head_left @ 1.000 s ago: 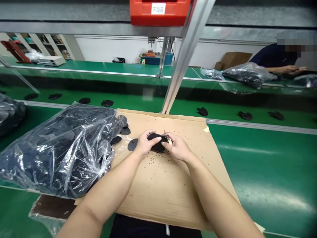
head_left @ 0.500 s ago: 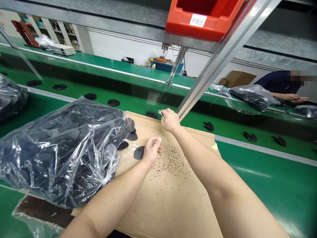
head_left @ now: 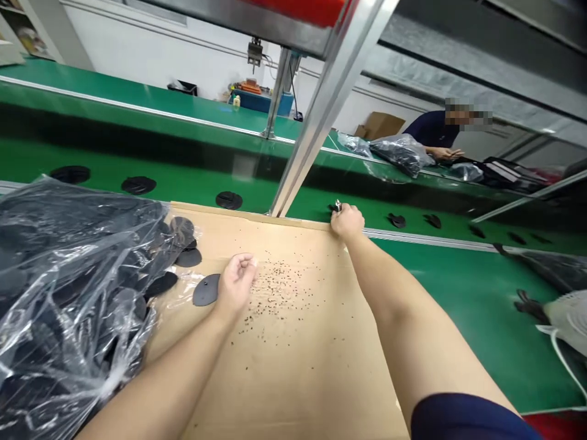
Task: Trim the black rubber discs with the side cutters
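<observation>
My left hand (head_left: pixel 236 282) rests on the cardboard sheet (head_left: pixel 298 366) with its fingers curled in and nothing visible in them. A flat black oval piece (head_left: pixel 206 290) lies just left of it. My right hand (head_left: pixel 347 221) is stretched to the cardboard's far edge, beside the green conveyor belt (head_left: pixel 183 177). It is closed on a small metal tool (head_left: pixel 338 206) whose tip sticks out above the fingers. A dark piece lies on the belt right behind that hand, mostly hidden.
A clear plastic bag (head_left: pixel 68 275) full of black pieces covers the left. Black pieces (head_left: pixel 228 199) ride the belt in a row. A slanted aluminium post (head_left: pixel 316 122) rises behind the cardboard. Black crumbs (head_left: pixel 275 287) dot the sheet. Another person (head_left: pixel 433 131) sits far right.
A second ago both hands held a black piece over the cardboard. My right hand has since reached out to the belt with the tool, my left hand has closed, and the view has turned right.
</observation>
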